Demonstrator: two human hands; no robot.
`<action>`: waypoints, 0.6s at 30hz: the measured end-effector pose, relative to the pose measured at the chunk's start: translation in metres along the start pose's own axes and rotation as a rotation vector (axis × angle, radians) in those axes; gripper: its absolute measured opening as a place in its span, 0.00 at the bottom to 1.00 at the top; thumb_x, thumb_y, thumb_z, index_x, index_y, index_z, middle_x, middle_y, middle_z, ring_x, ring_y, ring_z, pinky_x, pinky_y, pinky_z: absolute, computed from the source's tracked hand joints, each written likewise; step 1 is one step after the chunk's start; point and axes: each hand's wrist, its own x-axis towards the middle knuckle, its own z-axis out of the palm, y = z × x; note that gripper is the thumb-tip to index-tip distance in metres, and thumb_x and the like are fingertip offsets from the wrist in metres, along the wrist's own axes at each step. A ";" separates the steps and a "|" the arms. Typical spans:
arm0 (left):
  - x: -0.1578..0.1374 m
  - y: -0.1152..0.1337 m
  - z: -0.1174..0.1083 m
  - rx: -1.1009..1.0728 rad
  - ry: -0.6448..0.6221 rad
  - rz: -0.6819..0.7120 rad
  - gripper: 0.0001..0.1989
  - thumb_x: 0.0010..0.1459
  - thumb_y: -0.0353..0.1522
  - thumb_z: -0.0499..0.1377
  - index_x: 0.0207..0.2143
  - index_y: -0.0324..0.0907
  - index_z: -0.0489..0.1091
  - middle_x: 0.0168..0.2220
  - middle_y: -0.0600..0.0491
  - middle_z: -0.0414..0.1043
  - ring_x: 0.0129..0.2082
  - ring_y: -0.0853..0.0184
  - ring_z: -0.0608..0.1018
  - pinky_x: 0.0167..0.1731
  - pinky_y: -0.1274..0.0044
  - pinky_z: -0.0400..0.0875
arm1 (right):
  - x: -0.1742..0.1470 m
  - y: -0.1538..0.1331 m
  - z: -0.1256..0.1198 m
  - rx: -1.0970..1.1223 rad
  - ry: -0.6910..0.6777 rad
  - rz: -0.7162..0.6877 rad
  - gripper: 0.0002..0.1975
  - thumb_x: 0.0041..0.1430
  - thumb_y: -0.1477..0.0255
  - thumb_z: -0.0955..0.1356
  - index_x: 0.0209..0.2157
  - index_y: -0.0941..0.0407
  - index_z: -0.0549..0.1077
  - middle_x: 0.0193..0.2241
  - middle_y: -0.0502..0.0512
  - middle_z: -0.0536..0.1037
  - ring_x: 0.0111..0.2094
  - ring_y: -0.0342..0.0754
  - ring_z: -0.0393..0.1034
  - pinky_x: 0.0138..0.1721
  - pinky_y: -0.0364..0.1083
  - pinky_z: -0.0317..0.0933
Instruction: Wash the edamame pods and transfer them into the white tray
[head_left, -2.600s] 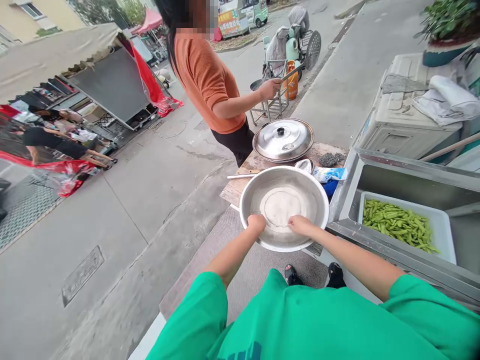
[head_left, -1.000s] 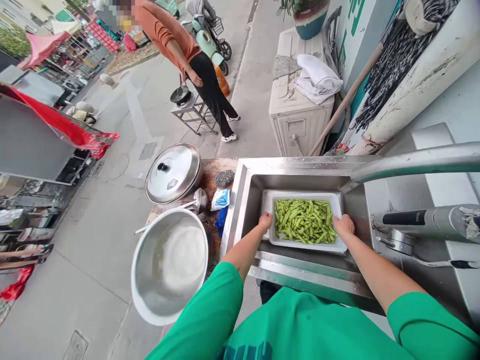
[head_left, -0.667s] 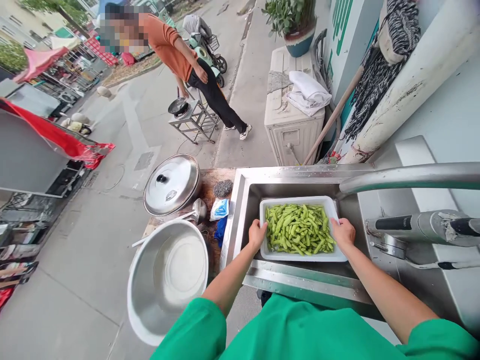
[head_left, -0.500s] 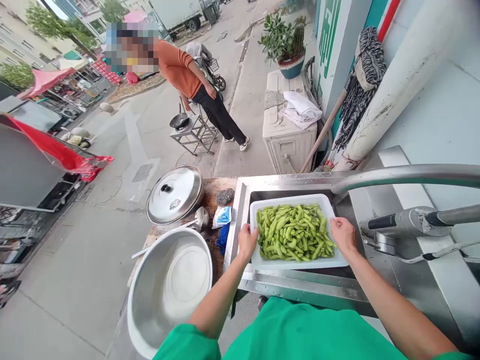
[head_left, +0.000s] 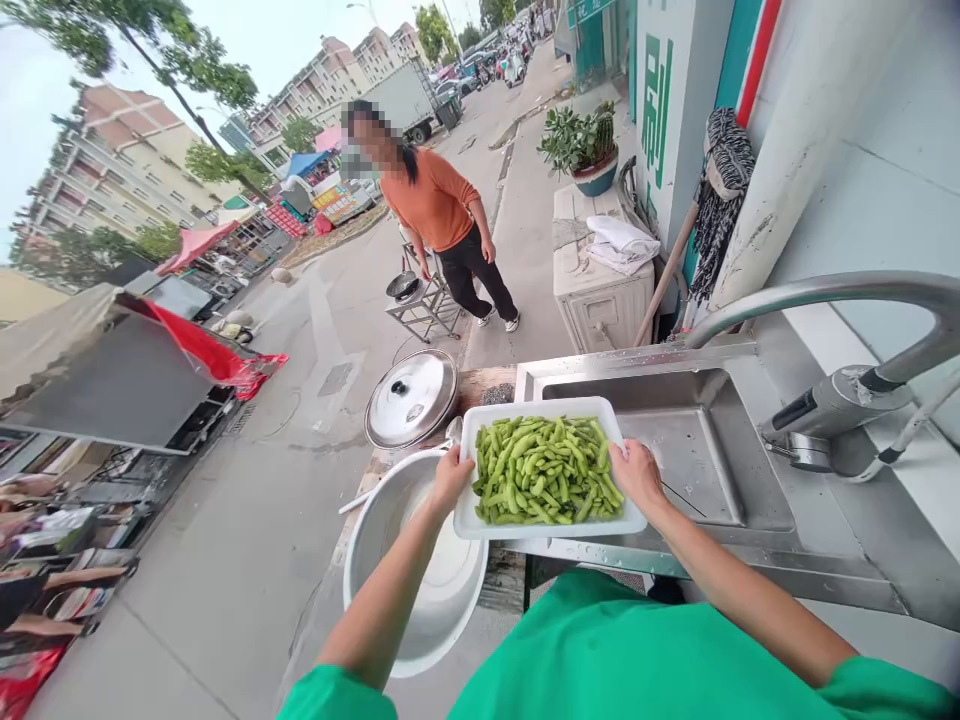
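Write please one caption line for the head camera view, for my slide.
Both hands, left hand and right hand, hold a white tray of green pods between steel basin and sink.

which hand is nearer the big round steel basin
Left. The left hand grips the white tray's edge directly above the big round steel basin; the right hand grips the far edge, over the sink.

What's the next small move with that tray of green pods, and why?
Probably carry the white tray a little further left until it sits fully over the metal basin. The left hand and right hand grip its two sides, it is lifted clear of the sink, and only its left edge overlaps the basin, so the green pods would spill short.
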 end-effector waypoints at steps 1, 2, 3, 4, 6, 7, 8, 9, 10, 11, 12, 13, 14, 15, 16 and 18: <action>0.005 -0.003 -0.005 0.037 0.017 0.007 0.12 0.46 0.31 0.59 0.36 0.41 0.70 0.29 0.55 0.75 0.28 0.66 0.76 0.31 0.77 0.71 | -0.003 0.000 0.008 -0.014 -0.001 -0.022 0.19 0.64 0.63 0.61 0.35 0.61 0.77 0.30 0.62 0.79 0.32 0.51 0.71 0.35 0.46 0.58; 0.010 -0.005 -0.010 0.074 0.029 0.010 0.11 0.47 0.31 0.59 0.36 0.41 0.70 0.29 0.55 0.75 0.29 0.66 0.76 0.31 0.77 0.70 | -0.006 0.000 0.014 -0.029 -0.001 -0.041 0.18 0.64 0.63 0.60 0.33 0.60 0.76 0.29 0.61 0.79 0.31 0.51 0.70 0.34 0.46 0.57; 0.015 -0.006 -0.013 0.109 0.036 0.010 0.10 0.49 0.32 0.59 0.35 0.40 0.71 0.29 0.54 0.76 0.29 0.65 0.77 0.31 0.77 0.70 | -0.008 0.000 0.019 -0.042 0.003 -0.052 0.18 0.64 0.64 0.60 0.32 0.60 0.76 0.28 0.61 0.78 0.30 0.50 0.70 0.33 0.46 0.56; 0.020 -0.006 -0.016 0.145 0.038 0.012 0.09 0.50 0.32 0.59 0.36 0.40 0.71 0.30 0.54 0.76 0.30 0.65 0.77 0.32 0.77 0.70 | -0.008 -0.001 0.022 -0.054 0.008 -0.054 0.17 0.64 0.65 0.60 0.32 0.59 0.76 0.27 0.60 0.78 0.30 0.50 0.69 0.33 0.46 0.56; 0.032 -0.003 -0.019 0.237 0.038 0.041 0.07 0.53 0.32 0.58 0.36 0.40 0.72 0.32 0.53 0.77 0.32 0.64 0.78 0.33 0.77 0.70 | -0.008 -0.004 0.026 -0.066 0.024 -0.039 0.17 0.66 0.66 0.60 0.32 0.60 0.76 0.28 0.61 0.78 0.30 0.51 0.70 0.33 0.46 0.56; 0.038 0.000 -0.020 0.292 0.042 0.067 0.06 0.55 0.32 0.58 0.36 0.41 0.72 0.32 0.52 0.78 0.33 0.64 0.78 0.34 0.76 0.70 | -0.006 -0.006 0.027 -0.068 0.035 -0.022 0.17 0.67 0.66 0.60 0.33 0.60 0.76 0.29 0.61 0.79 0.31 0.51 0.71 0.34 0.46 0.56; 0.045 0.004 -0.020 0.350 0.045 0.099 0.05 0.56 0.32 0.58 0.35 0.41 0.71 0.32 0.52 0.78 0.34 0.63 0.79 0.34 0.77 0.69 | -0.004 -0.009 0.028 -0.069 0.050 0.000 0.16 0.67 0.67 0.60 0.35 0.61 0.76 0.30 0.62 0.79 0.33 0.51 0.71 0.35 0.46 0.56; 0.053 0.009 -0.020 0.408 0.050 0.130 0.04 0.57 0.33 0.58 0.33 0.41 0.71 0.31 0.52 0.77 0.34 0.63 0.79 0.35 0.77 0.69 | -0.001 -0.013 0.028 -0.068 0.068 0.022 0.16 0.68 0.68 0.61 0.36 0.62 0.76 0.32 0.64 0.80 0.34 0.51 0.72 0.36 0.46 0.56; 0.061 0.014 -0.019 0.462 0.056 0.158 0.05 0.58 0.33 0.58 0.31 0.42 0.69 0.30 0.53 0.76 0.34 0.63 0.78 0.34 0.77 0.68 | 0.002 -0.018 0.029 -0.064 0.088 0.041 0.15 0.68 0.70 0.61 0.38 0.62 0.76 0.34 0.65 0.80 0.35 0.52 0.73 0.36 0.45 0.57; 0.070 0.019 -0.019 0.508 0.060 0.181 0.06 0.59 0.34 0.58 0.29 0.42 0.68 0.28 0.53 0.74 0.33 0.63 0.78 0.34 0.77 0.67 | 0.005 -0.022 0.029 -0.057 0.105 0.053 0.15 0.69 0.71 0.60 0.39 0.62 0.76 0.35 0.65 0.81 0.36 0.51 0.73 0.37 0.45 0.57; 0.078 0.024 -0.018 0.544 0.068 0.201 0.08 0.59 0.34 0.58 0.27 0.43 0.66 0.27 0.53 0.73 0.32 0.63 0.77 0.33 0.77 0.66 | 0.009 -0.027 0.029 -0.048 0.116 0.059 0.14 0.69 0.73 0.60 0.40 0.62 0.76 0.36 0.66 0.81 0.37 0.51 0.74 0.37 0.45 0.57; 0.087 0.029 -0.016 0.571 0.075 0.222 0.10 0.60 0.35 0.58 0.26 0.43 0.65 0.26 0.54 0.71 0.31 0.64 0.76 0.32 0.76 0.65 | 0.013 -0.031 0.028 -0.039 0.124 0.061 0.14 0.69 0.74 0.60 0.40 0.62 0.76 0.37 0.66 0.81 0.38 0.51 0.74 0.37 0.45 0.57; 0.094 0.033 -0.014 0.593 0.082 0.243 0.11 0.60 0.36 0.58 0.26 0.44 0.64 0.25 0.54 0.70 0.30 0.64 0.75 0.32 0.76 0.64 | 0.018 -0.034 0.028 -0.032 0.129 0.062 0.14 0.69 0.75 0.60 0.41 0.62 0.76 0.37 0.66 0.81 0.39 0.51 0.74 0.38 0.44 0.57; 0.102 0.036 -0.012 0.609 0.091 0.262 0.12 0.60 0.36 0.58 0.25 0.44 0.63 0.25 0.55 0.69 0.29 0.64 0.75 0.31 0.76 0.63 | 0.023 -0.037 0.028 -0.028 0.133 0.061 0.14 0.69 0.76 0.60 0.42 0.62 0.76 0.39 0.67 0.81 0.40 0.51 0.74 0.38 0.44 0.57; 0.108 0.038 -0.010 0.623 0.099 0.279 0.12 0.60 0.36 0.58 0.25 0.44 0.62 0.25 0.55 0.69 0.29 0.64 0.74 0.31 0.76 0.63 | 0.028 -0.039 0.028 -0.025 0.139 0.058 0.14 0.69 0.76 0.60 0.43 0.63 0.76 0.40 0.67 0.81 0.41 0.52 0.75 0.38 0.44 0.57; 0.118 0.038 -0.003 0.646 0.124 0.298 0.12 0.61 0.35 0.58 0.25 0.45 0.62 0.26 0.54 0.70 0.30 0.64 0.74 0.32 0.76 0.63 | 0.038 -0.040 0.030 -0.020 0.149 0.048 0.14 0.70 0.76 0.60 0.45 0.63 0.76 0.42 0.67 0.81 0.43 0.51 0.75 0.40 0.43 0.58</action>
